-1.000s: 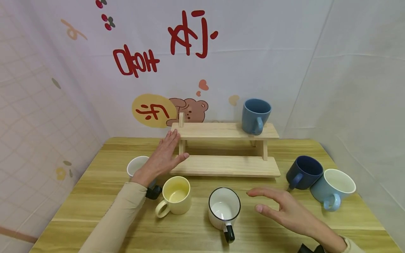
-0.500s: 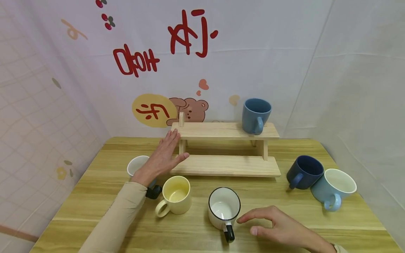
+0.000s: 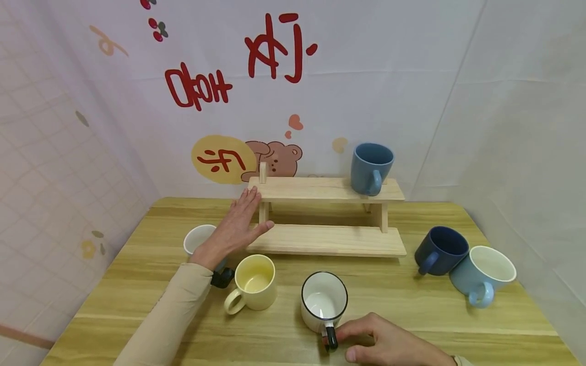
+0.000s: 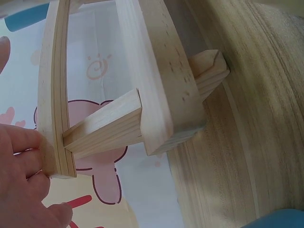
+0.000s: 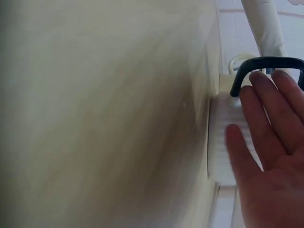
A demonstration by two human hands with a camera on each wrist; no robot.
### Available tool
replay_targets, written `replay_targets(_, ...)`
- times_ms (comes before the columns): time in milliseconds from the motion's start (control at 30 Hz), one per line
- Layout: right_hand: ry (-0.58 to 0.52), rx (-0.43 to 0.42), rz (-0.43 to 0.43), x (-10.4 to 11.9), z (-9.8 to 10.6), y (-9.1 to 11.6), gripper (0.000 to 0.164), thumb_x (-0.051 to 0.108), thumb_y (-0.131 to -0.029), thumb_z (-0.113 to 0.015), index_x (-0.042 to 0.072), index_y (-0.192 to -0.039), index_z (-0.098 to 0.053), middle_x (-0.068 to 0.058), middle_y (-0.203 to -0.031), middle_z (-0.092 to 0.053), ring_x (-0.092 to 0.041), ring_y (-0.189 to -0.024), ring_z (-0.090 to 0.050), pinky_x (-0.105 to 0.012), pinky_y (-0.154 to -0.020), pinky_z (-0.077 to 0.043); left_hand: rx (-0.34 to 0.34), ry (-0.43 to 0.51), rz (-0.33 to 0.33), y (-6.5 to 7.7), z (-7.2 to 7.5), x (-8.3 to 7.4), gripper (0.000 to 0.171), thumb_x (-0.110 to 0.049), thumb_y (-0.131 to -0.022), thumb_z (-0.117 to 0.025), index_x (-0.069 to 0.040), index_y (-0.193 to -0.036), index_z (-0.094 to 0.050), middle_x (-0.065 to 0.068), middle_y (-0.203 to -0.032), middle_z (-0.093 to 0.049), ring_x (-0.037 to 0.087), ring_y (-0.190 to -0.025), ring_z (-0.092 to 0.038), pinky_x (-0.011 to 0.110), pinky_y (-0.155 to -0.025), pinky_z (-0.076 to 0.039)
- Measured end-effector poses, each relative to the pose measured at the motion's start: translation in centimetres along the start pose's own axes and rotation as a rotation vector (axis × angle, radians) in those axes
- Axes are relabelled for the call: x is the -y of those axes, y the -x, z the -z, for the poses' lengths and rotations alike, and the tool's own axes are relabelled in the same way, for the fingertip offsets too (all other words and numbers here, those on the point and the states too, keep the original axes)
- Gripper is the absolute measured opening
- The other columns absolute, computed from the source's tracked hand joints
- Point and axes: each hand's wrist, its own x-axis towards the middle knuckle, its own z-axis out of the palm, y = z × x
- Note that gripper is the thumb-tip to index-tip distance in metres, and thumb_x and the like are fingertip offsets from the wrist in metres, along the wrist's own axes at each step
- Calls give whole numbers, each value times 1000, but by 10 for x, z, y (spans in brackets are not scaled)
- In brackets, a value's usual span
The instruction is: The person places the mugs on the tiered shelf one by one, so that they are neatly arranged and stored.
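My left hand (image 3: 233, 229) rests with extended fingers on the left end of the upper board of a wooden two-tier shelf (image 3: 306, 189); the left wrist view shows its fingertips against the board's end (image 4: 54, 161). A white mug with a black rim (image 3: 312, 317) stands upright on the table before the shelf, its black handle toward me. Close by on the right is my right hand (image 3: 386, 341), its fingertips at the handle. In the right wrist view the fingers (image 5: 273, 111) look fairly straight, reaching to the black handle (image 5: 270, 61) without curling round it.
A yellow mug (image 3: 261, 295) stands left of the white one. Behind my left wrist is a partly hidden mug with a white inside (image 3: 198, 238). A blue mug (image 3: 366, 170) sits on the upper board. Navy (image 3: 439, 254) and light-blue (image 3: 471, 279) mugs stand at the right.
My right hand has moved left and toward me, from beside the white mug to its black handle. The left hand has stayed on the shelf; the mugs have not moved.
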Motion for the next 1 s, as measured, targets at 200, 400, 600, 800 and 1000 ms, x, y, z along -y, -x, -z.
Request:
replay_targets(200, -97, -7, 9, -3, -9, -10, 32, 19, -110, -51, 14, -137, -68, -6, -132, -70, -17, -121, -62, -31, -104, -47, -2, -5, -4, 0, 1, 0, 92, -56, -102, -56, 0, -164, -19, 13, -173, -6, 28, -160, 2, 56, -127, -4)
replay_targets(400, -117, -8, 52, -5, -11, -16, 30, 12, -111, -48, 12, -128, -72, -6, -120, -74, -13, -110, -64, -30, -99, -52, -7, -14, -8, 0, 1, -1, 92, -57, -102, -56, -1, -164, -18, 13, -173, -6, 28, -160, 2, 55, -127, -5)
replay_targets(600, -164, -15, 86, -4, -5, -14, 30, 7, -111, -44, 5, -119, -73, -9, -111, -75, -6, -100, -60, -25, -91, -52, 0, -2, -4, 1, 1, -1, 92, -55, -102, -57, 1, -164, -20, 14, -173, -7, 28, -160, 2, 56, -127, -4)
replay_targets(800, -246, -137, 30, 3, 6, -6, 31, 6, -112, -41, 0, -112, -71, -16, -107, -74, -12, -103, -64, -28, -96, -52, -10, 5, -4, 1, -1, 0, 92, -55, -101, -58, 1, -164, -20, 14, -173, -8, 30, -160, 2, 56, -127, -3)
replay_targets(1000, -254, -238, -17, 17, 13, -6, 32, 9, -112, -40, -2, -109, -70, -16, -106, -74, -17, -106, -67, -27, -99, -49, -16, 13, -7, 1, 0, 0, 91, -54, -101, -59, 1, -163, -21, 15, -173, -10, 29, -160, 2, 55, -127, -3)
